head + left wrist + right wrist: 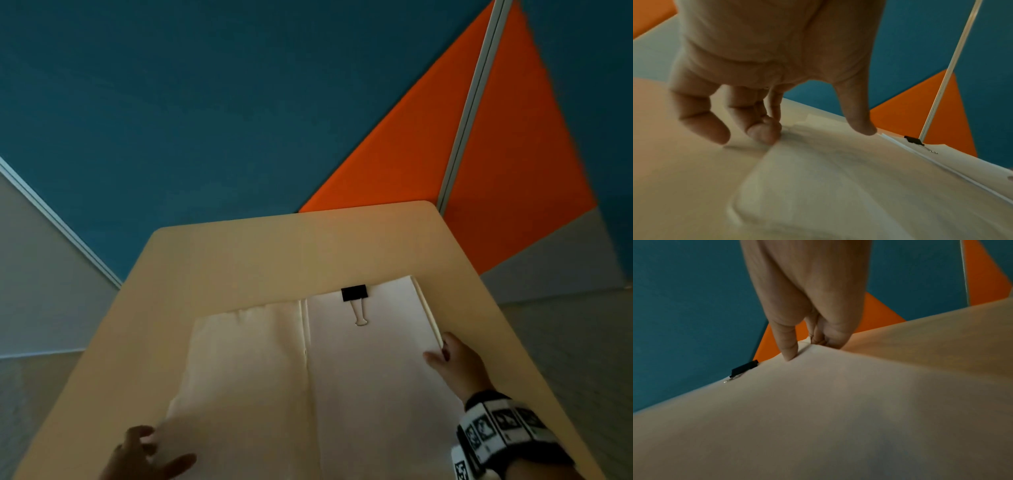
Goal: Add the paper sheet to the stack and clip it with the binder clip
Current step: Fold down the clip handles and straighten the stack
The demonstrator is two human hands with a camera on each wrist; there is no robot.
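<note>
A loose white paper sheet (pixel 239 370) lies on the left of the beige table (pixel 274 250). Touching its right side is the paper stack (pixel 373 359), with a black binder clip (pixel 354 293) clamped on its far edge and the silver handle folded flat. My left hand (pixel 161 445) touches the sheet's near-left corner with loosely curled fingertips (pixel 764 134), thumb spread over the sheet. My right hand (pixel 440 351) pinches the stack's right edge. Its thumb (pixel 789 352) is on top and its fingers (pixel 830 340) curl at the side. The clip (pixel 745 368) is far from both hands.
Blue and orange partition panels (pixel 411 137) stand behind the table's far edge, with a metal strip (pixel 472 102) between the orange ones. Bare tabletop lies beyond the papers and to the right of the stack.
</note>
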